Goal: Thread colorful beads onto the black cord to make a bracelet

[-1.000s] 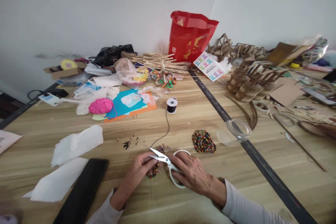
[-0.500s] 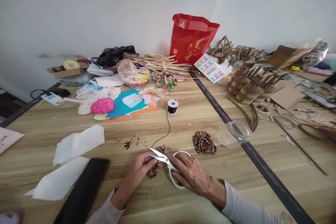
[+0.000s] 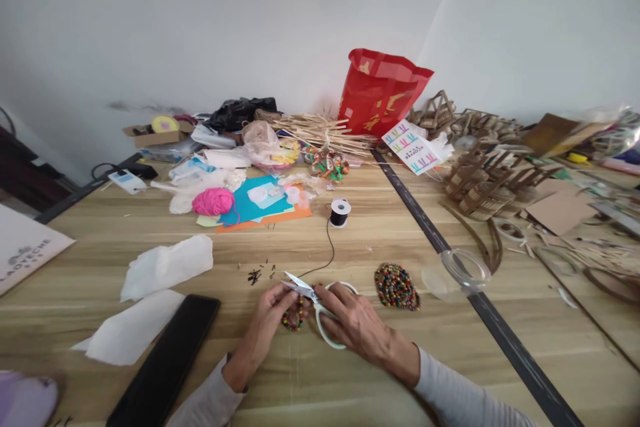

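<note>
My left hand (image 3: 263, 323) is closed, thumb and finger pinching a small string of multicoloured beads (image 3: 293, 327), which hangs in a loop below the fingertips. White-handled scissors (image 3: 323, 325) are in my right hand (image 3: 364, 325), its fingers in the handle loops. Their blades point left and lie over the left fingertips, slightly apart. Black cord (image 3: 331, 247) runs from a spool (image 3: 339, 212) down to behind the blades; its end is hidden there. To the right of my right hand lies a coiled pile of strung beads (image 3: 397, 287).
Short black cord scraps (image 3: 255, 275) lie beyond my left hand. White paper sheets (image 3: 167, 267) and a long black case (image 3: 167, 360) are at the left. A clear tape roll (image 3: 465, 269) sits at the right. Pink yarn (image 3: 213, 201), a red bag (image 3: 383, 93) and small woven baskets (image 3: 477, 197) stand further back.
The camera view has shifted, so most things appear further right. The scissors have tilted and drawn nearer the left fingertips, with blades closer together. Loose beads behind them are now mostly hidden.
</note>
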{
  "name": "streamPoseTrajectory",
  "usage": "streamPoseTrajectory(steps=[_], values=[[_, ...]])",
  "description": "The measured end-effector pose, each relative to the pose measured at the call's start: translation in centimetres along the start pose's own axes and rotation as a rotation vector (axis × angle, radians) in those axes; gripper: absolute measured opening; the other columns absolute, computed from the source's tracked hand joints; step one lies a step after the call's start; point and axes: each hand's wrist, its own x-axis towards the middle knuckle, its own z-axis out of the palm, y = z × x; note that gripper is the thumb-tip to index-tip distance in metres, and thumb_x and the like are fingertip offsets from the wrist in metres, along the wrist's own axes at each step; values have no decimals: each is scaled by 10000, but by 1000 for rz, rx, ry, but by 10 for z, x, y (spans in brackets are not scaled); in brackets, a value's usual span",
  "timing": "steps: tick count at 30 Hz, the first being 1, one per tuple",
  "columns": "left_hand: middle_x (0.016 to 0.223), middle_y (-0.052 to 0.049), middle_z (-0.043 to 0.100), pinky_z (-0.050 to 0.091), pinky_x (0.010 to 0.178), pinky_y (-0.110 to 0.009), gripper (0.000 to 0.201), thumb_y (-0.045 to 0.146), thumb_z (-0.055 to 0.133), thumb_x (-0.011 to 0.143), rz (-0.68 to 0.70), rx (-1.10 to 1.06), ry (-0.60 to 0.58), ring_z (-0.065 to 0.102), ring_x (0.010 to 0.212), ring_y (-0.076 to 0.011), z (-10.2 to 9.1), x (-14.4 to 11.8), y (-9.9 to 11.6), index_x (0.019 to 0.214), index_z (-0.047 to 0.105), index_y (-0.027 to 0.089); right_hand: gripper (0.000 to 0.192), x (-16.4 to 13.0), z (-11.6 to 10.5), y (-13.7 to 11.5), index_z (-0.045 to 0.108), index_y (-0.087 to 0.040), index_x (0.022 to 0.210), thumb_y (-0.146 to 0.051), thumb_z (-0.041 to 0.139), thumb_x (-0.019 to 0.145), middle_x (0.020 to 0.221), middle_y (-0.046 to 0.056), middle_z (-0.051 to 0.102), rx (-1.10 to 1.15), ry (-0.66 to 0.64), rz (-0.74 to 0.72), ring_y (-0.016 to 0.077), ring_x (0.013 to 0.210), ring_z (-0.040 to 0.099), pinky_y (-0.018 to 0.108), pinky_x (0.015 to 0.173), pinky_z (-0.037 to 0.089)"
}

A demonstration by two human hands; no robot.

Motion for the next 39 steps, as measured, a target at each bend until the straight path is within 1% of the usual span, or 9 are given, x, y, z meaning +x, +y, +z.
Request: streamPoseTrajectory(steps=[4, 8, 14, 20, 24, 28, 32, 35, 39], values=[[662, -13, 654, 423, 478, -217, 264, 377, 684, 710, 35, -156, 105, 568, 540, -134, -4, 3, -6, 806, 630, 137, 274, 24, -6, -4, 469, -183, 1167, -205, 495, 895, 957, 66, 565, 9, -48, 9, 177, 822, 566, 269, 664, 478], [680, -2, 648, 437, 515, -226, 271, 339, 737, 644, 31, -288, 174, 586, 589, -146, -5, 4, -6, 792, 619, 146, 221, 40, -15, -10, 484, -186, 1115, -199, 497, 895, 928, 54, 575, -16, -91, 17, 156, 791, 580, 239, 643, 461], [669, -6, 639, 453, 559, -240, 274, 348, 744, 639, 55, -306, 210, 589, 596, -150, -5, 5, -8, 769, 624, 138, 181, 44, -21, -12, 510, -199, 1073, -193, 497, 893, 913, 47, 591, 30, -93, 9, 143, 748, 587, 220, 618, 445], [671, -3, 650, 442, 546, -232, 329, 383, 721, 681, 57, -310, 188, 572, 542, -126, -5, 4, -9, 887, 634, 142, 274, 46, -23, -4, 564, -187, 1117, -188, 555, 843, 854, 18, 639, 470, -21, 41, 104, 674, 560, 197, 632, 426], [643, -12, 650, 424, 521, -226, 333, 407, 718, 688, 46, -288, 182, 570, 541, -128, -6, 3, -9, 865, 639, 136, 298, 41, -23, 10, 590, -140, 1082, -275, 591, 816, 658, -25, 569, 733, -11, 236, 77, 548, 459, 180, 508, 345], [656, -19, 667, 396, 502, -213, 336, 416, 714, 690, 55, -206, 216, 554, 536, -118, -8, 3, -7, 876, 662, 141, 390, 30, -24, 24, 584, -116, 1049, -385, 647, 774, 633, -33, 518, 1029, -100, 318, 62, 536, 428, 170, 481, 318], [638, -21, 678, 385, 502, -208, 342, 387, 709, 698, 69, -167, 220, 528, 518, -106, -10, 3, -4, 933, 683, 140, 481, 18, -25, 33, 567, -143, 1050, -438, 709, 697, 605, -58, 472, 1249, -255, 366, 32, 444, 345, 146, 392, 265], [624, -19, 671, 397, 522, -220, 339, 362, 705, 708, 107, -161, 193, 524, 523, -109, -9, 2, -1, 958, 685, 134, 490, 12, -25, 35, 562, -154, 1034, -438, 722, 668, 622, -54, 488, 1329, -319, 392, 24, 422, 336, 138, 370, 272], [646, -26, 670, 400, 528, -227, 351, 351, 694, 723, 110, -179, 133, 533, 543, -115, -9, 0, -1, 994, 677, 128, 467, 10, -27, 33, 587, -143, 987, -438, 718, 649, 620, -43, 504, 1352, -326, 362, 26, 419, 346, 144, 376, 281]])
